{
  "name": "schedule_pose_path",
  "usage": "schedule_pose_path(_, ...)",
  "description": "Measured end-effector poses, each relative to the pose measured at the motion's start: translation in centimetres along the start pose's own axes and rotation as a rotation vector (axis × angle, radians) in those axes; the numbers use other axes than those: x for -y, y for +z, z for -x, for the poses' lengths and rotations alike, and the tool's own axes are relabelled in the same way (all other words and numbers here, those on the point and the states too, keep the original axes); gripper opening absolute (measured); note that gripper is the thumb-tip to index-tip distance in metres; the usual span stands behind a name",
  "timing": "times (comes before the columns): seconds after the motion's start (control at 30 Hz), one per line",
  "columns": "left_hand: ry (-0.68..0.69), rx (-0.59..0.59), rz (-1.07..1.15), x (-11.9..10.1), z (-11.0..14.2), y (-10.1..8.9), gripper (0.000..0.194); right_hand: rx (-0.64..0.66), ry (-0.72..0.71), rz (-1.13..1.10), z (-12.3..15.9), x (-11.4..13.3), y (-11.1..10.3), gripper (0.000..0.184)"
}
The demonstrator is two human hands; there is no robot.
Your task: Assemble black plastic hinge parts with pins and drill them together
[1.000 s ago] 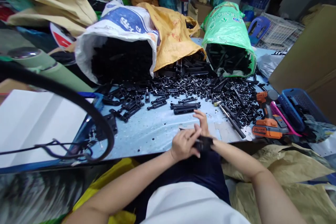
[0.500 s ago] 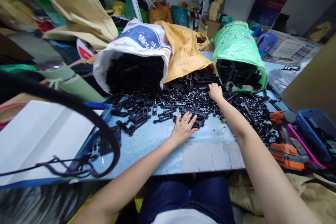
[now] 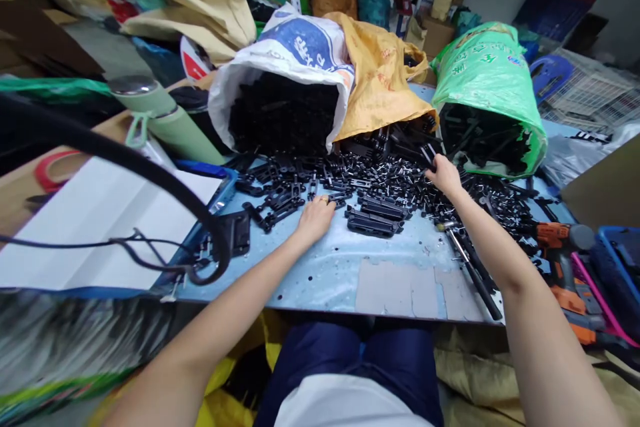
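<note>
My left hand (image 3: 317,219) is at the left of the blue tabletop, its fingers bent down and closed on a small black link piece (image 3: 341,196), its fingertips partly hidden. Between my hands lies a small stack of long black plastic bars (image 3: 376,219). My right hand (image 3: 445,177) pinches a black slotted bar (image 3: 429,152) in front of the orange bag (image 3: 385,90). Loose small screws and black parts (image 3: 400,180) spread below that bag. More black link pieces (image 3: 280,203) lie left of my left hand.
A white bag (image 3: 300,53) and a green bag (image 3: 487,80) lie with black parts inside. A hammer (image 3: 475,273) rests below my right forearm, near an orange drill (image 3: 555,237). At left are a black cable loop (image 3: 165,180), white paper (image 3: 95,233) and a green flask (image 3: 180,127).
My left hand has moved left from the stacked bars to the link pieces. My right hand has lifted a black bar from the pile. The view has shifted, showing the hammer.
</note>
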State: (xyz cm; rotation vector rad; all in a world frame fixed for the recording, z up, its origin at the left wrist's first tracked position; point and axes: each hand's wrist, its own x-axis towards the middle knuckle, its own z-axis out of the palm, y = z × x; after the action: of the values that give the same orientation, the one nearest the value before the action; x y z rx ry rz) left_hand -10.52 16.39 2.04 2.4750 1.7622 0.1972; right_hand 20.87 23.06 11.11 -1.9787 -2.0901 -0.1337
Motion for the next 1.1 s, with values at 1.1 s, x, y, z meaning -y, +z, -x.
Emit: schedule_pose_path(1.1, -0.034, -0.088, 1.167, -11.4, 12.4, -0.6, 0.041, 0.485, 0.198, -1.377, 23.2, 9.9, 2.0, 0.061)
